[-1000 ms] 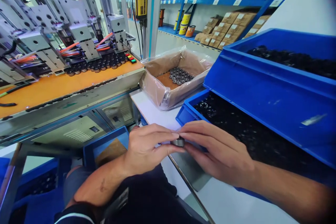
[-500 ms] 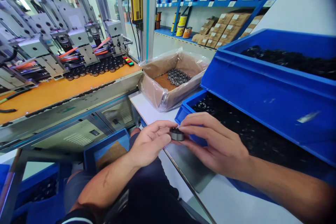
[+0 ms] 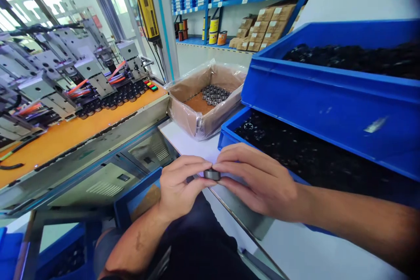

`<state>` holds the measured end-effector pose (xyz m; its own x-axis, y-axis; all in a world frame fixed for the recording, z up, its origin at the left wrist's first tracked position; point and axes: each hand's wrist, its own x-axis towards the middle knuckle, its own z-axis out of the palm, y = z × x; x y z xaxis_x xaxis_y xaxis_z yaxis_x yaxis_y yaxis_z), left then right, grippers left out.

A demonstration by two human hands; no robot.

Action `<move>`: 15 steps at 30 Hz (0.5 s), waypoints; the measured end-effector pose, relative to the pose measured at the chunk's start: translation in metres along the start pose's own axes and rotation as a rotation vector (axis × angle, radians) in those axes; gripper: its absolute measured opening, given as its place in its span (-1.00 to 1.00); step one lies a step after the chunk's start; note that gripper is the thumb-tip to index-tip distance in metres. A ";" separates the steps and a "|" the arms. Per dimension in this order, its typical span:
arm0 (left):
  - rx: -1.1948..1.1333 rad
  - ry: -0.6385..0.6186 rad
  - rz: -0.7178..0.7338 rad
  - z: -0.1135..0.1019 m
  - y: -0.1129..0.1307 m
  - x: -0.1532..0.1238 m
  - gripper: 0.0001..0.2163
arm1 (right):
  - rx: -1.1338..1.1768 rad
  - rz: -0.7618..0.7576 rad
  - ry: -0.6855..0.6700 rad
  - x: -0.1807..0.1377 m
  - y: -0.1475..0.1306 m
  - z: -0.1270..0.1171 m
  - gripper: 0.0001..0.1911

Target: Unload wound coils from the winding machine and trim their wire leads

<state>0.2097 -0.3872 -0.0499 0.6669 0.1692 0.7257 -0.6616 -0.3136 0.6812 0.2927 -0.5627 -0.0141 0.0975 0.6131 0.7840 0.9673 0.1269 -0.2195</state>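
Note:
A small dark round ring-shaped part (image 3: 211, 174) is pinched between the fingertips of both hands, just in front of the white table's edge. My left hand (image 3: 179, 186) holds it from the left with thumb and fingers closed on it. My right hand (image 3: 260, 181) grips it from the right, fingers curled over its top. Right behind the hands lies the lower blue bin (image 3: 229, 133), filled with small black parts.
An upper blue bin (image 3: 328, 92) of black parts overhangs the lower one. A plastic-lined cardboard box (image 3: 192, 116) holds metal pieces. At left stands a machine with an orange deck (image 3: 65, 133) and a row of fixtures. Blue shelving with boxes stands behind.
The view has swung a little, so the machine and bins sit differently in frame. Both hands keep the ring part pinched between them; the fingers have shifted slightly around it.

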 end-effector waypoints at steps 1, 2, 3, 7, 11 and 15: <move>-0.086 0.009 -0.071 0.002 -0.001 -0.002 -0.72 | -0.003 0.001 0.020 0.000 0.001 0.001 -0.73; -0.187 0.015 -0.152 0.004 -0.002 -0.003 -0.73 | -0.009 0.004 0.043 0.000 0.002 0.002 -0.74; -0.292 0.019 -0.237 0.005 -0.003 -0.004 -0.74 | -0.018 0.010 0.069 0.000 0.003 0.002 -0.76; -0.516 0.041 -0.507 0.009 -0.002 -0.002 -0.75 | -0.023 0.015 0.109 0.002 0.008 0.004 -0.87; -0.446 0.006 -0.491 0.005 -0.002 -0.002 -0.67 | -0.043 -0.005 0.098 0.003 0.012 0.003 -0.91; -0.256 -0.094 -0.443 -0.006 -0.002 -0.004 -0.74 | -0.073 -0.023 0.066 0.001 0.011 0.003 -0.84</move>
<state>0.2058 -0.3817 -0.0536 0.9220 0.1454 0.3589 -0.3641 0.0099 0.9313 0.3023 -0.5583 -0.0181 0.0884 0.5579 0.8252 0.9837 0.0813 -0.1603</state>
